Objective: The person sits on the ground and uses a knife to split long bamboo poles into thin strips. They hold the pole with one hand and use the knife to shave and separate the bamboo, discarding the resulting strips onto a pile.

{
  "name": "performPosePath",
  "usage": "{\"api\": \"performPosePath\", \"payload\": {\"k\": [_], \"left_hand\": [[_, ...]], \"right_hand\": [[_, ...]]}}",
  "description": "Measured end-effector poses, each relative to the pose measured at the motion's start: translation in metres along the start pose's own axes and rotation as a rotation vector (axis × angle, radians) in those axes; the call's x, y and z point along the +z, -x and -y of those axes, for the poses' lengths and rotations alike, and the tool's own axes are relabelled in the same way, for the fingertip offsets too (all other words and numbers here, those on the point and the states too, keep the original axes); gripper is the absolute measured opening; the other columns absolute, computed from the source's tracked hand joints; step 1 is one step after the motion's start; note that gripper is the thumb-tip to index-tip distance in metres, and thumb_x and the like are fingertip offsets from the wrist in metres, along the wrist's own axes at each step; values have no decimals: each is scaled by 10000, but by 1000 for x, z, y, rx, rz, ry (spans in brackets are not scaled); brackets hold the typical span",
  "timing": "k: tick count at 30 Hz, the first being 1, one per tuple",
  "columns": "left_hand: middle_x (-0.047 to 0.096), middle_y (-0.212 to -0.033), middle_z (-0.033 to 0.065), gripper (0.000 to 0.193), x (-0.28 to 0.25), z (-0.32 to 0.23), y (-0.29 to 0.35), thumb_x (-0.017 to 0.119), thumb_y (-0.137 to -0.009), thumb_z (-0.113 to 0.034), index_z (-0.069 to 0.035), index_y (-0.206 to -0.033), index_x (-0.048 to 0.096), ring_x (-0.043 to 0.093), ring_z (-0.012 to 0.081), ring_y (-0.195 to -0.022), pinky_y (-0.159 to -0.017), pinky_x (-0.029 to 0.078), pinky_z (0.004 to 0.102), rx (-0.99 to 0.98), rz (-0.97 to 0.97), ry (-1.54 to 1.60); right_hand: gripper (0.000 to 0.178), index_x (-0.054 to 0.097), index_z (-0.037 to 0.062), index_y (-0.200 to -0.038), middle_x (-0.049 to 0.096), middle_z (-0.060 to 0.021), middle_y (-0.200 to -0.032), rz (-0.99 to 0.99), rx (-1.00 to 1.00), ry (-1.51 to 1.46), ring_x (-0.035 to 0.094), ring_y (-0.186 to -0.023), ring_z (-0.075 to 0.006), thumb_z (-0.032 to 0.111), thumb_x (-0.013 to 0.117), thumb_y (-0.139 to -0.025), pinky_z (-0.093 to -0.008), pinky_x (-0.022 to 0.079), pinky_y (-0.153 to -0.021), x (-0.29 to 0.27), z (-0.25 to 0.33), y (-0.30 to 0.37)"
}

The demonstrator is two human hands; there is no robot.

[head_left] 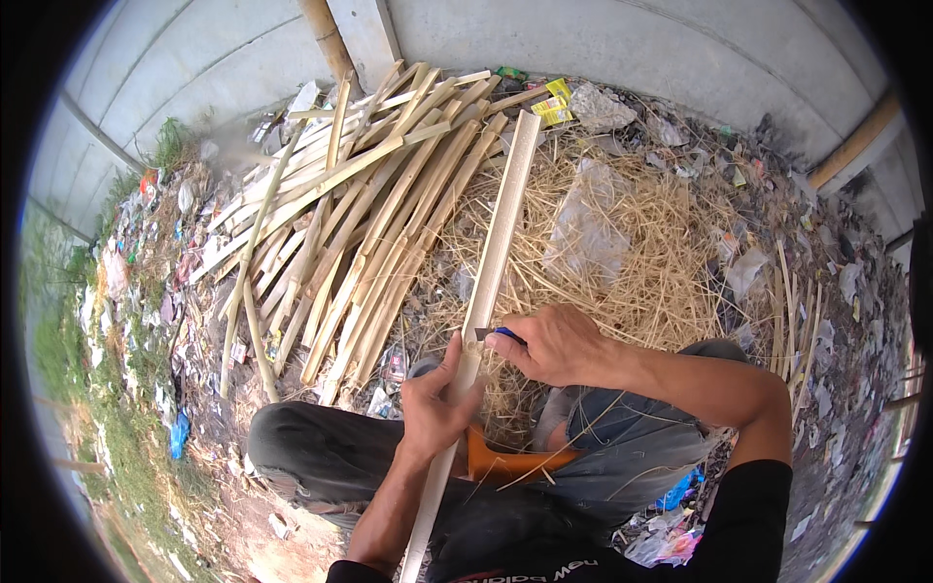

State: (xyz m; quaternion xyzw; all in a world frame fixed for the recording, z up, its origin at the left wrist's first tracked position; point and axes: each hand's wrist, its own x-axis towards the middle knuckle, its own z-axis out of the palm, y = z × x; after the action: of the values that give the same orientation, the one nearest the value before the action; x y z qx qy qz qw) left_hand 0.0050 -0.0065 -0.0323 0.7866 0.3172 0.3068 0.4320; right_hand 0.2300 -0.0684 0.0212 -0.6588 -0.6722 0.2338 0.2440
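A long split bamboo strip [503, 219] slants from my lap up and away toward the pile, its pale hollow side facing up. My left hand [434, 408] is wrapped around it above my lap, thumb along the left edge and fingers blurred at the right edge. My right hand [562, 347] grips a small knife with a blue handle [507, 335]. Its short blade rests at a joint of the bamboo, just beyond my left hand. An orange object [505, 464] lies between my bent legs, under the strip.
Many split bamboo strips [389, 219] lie piled at far left. Thin shavings [671, 248] and a clear plastic sheet [588, 233] cover the ground at right. Several narrow strips [795, 325] lie farther right. Litter surrounds me; a grey wall [622, 49] stands behind.
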Motion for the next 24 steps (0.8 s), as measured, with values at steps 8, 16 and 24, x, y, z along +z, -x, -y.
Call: {"api": "performPosePath", "payload": {"k": [8,16,24], "left_hand": [[765,-1003,140,725,-8,-9,-3,812,-829,-68,111,-1446,477,678,102,-919,-834,558,267,-90,153,-59],[736,-881,141,666,1,-6,-1,822,-796,-108,125,-1364,563,648,124,-782,-707,533,286,-51,50,132],[744,-995,116,677,4,-8,5,785,-836,-65,120,-1424,502,647,93,-882,-788,544,266,-121,160,249]], "right_hand": [[736,614,-5,-643,474,-121,-468,353,73,-226,506,-451,-261,628,499,-1001,-426,431,-507,-1,-8,-8],[632,601,15,-718,537,-54,-585,-69,111,-285,490,-536,-173,613,648,-917,-361,405,-530,-36,-15,-19],[548,538,64,-678,438,50,-573,-43,195,-430,407,-556,-86,508,748,-921,-312,342,-505,-27,-26,-19]]}}
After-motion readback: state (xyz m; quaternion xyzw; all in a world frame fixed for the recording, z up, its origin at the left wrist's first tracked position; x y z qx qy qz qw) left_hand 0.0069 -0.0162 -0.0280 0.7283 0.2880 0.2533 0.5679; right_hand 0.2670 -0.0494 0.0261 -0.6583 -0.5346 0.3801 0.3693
